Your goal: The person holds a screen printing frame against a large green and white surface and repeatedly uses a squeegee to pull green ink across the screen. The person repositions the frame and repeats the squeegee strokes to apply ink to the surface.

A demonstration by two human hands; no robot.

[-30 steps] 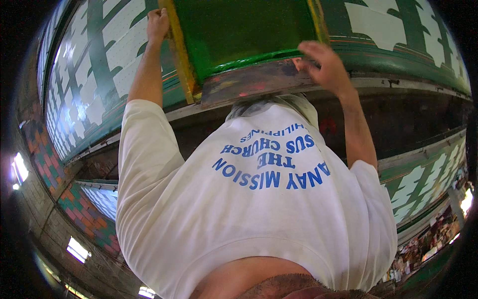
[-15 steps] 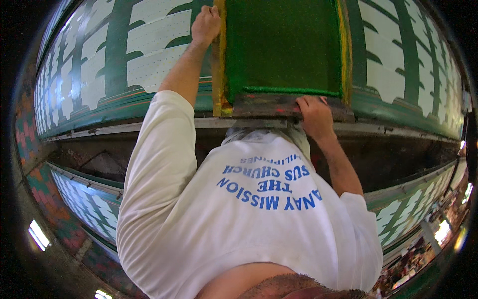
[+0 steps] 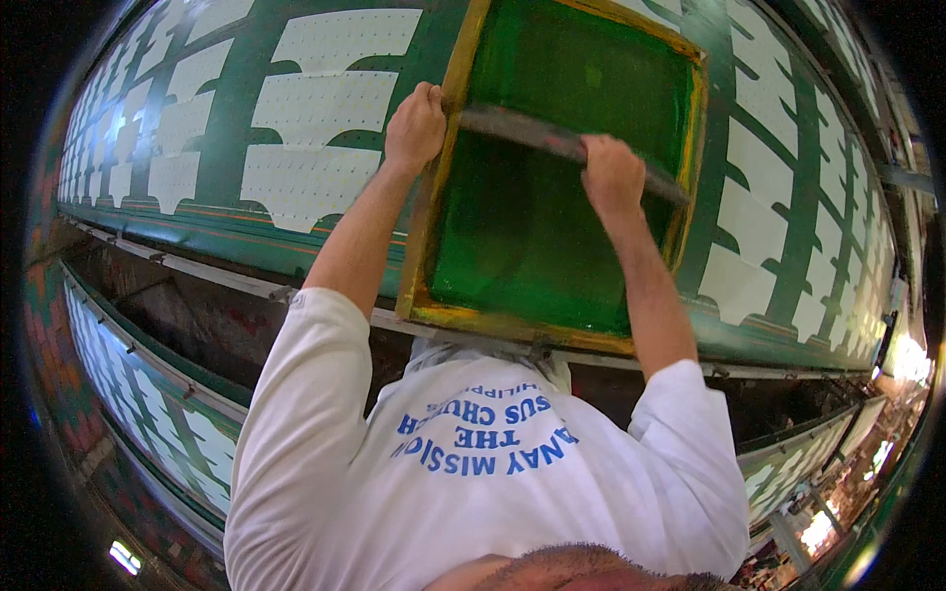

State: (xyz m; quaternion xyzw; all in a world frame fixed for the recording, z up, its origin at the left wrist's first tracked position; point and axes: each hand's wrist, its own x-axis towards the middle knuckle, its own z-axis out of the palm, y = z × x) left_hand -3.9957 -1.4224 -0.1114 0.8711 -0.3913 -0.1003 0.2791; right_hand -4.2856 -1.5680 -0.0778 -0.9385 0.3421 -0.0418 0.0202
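Closest to me is the white shirt [image 3: 493,522]. Past it, the yellow-edged frame [image 3: 427,231] lies on the green counter [image 3: 229,128]. My right hand [image 3: 613,175] grips the squeegee [image 3: 522,128], which slants over the green mesh [image 3: 532,236]; I can't tell whether they touch. My left hand [image 3: 414,130] grips the frame's left side, near the squeegee's end. White pieces [image 3: 305,182] line the counter on both sides.

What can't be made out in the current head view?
Head view:
Screen-printing frame, far left corner: cut off by the upper edge.
Whatever lies beneath the green mesh: covered by it.
Squeegee detail: blurred.
Right hand, fingertips: hidden by the hand itself.
Lower right background clutter: too small, partly glare.
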